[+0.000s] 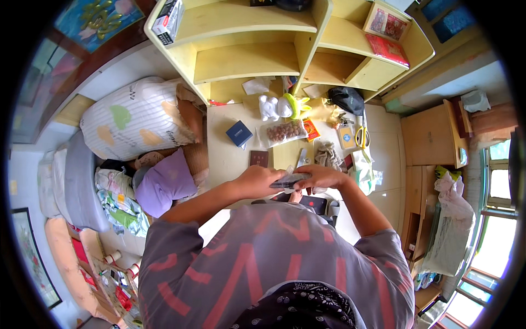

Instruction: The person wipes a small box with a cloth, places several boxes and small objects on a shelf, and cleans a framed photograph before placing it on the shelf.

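Observation:
Close in front of my body, both hands are closed on a dark flat object in clear plastic [289,181]; its kind I cannot make out. My left hand [256,182] grips it from the left, and my right hand [324,178] pinches its right end. Just beyond the hands lie a dark red booklet [259,159], a slim silvery item [301,158] and a crumpled grey cloth [328,156]. A clear bag of brown round pieces [283,133] is farther back on the white tabletop [222,162]. Beneath my right hand sits a black item with a red dot [316,204].
A blue box [239,134], white figurine [268,108], red packet [311,130], yellow-handled scissors [362,138] and black bag [346,100] stand around the tabletop. Pale wooden shelves [246,61] rise behind. At left are a striped bundle [131,118] and purple cushion [164,183].

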A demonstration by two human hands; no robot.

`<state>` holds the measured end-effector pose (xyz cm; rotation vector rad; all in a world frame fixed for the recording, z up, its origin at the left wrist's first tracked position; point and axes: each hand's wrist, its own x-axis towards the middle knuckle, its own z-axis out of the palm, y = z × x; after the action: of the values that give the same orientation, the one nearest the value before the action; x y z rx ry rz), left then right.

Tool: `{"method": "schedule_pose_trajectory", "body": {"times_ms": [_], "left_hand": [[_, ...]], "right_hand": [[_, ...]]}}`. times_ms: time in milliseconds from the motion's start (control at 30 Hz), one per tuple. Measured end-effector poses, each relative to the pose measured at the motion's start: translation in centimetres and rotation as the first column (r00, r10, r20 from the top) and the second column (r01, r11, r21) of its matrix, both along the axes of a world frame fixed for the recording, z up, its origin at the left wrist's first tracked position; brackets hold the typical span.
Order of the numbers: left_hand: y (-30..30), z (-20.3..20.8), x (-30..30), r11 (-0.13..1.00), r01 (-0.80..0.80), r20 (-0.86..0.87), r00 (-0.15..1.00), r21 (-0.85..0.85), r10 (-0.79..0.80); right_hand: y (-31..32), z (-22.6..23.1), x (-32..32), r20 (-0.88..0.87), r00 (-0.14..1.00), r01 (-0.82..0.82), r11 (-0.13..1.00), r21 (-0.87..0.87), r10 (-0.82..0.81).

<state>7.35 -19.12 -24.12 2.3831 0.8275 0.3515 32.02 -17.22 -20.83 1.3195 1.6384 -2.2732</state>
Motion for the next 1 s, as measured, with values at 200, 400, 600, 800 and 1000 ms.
{"method": "schedule_pose_trajectory", "body": {"times_ms": [200,400,600,800,1000], "left_hand": [[0.4,-0.1,0.1,0.916,-0.072,-0.108,0.994,-0.395,0.032],[4.1,-2.3,1.1,0.778,-0.219,0.344,0.803,-0.589,0.487],[5.0,-6.9,3.4,0.590,-0.346,0.243,0.675,-0.730,0.697],[1.4,-8.1,5.5,0.458,-0.104,0.233,0.751,-0.883,0.618],[-1.2,-10.4,3.8,0.384,-0.211,0.174,0.633,-0.899,0.754]], "right_hand": [[-1.1,-0.8,-0.8,0.025,0.996,0.085,0.987,-0.135,-0.083],[0.0,-3.3,5.4,-0.084,0.778,0.595,0.773,-0.218,-0.623],[6.7,-4.0,6.1,-0.098,0.296,0.952,0.301,-0.051,-0.950],[18.2,-5.3,4.0,-0.314,-0.023,0.938,0.088,-0.335,-0.949],[30.6,-5.0,4.5,-0.153,-0.195,0.764,-0.052,-0.643,-0.969]]}}
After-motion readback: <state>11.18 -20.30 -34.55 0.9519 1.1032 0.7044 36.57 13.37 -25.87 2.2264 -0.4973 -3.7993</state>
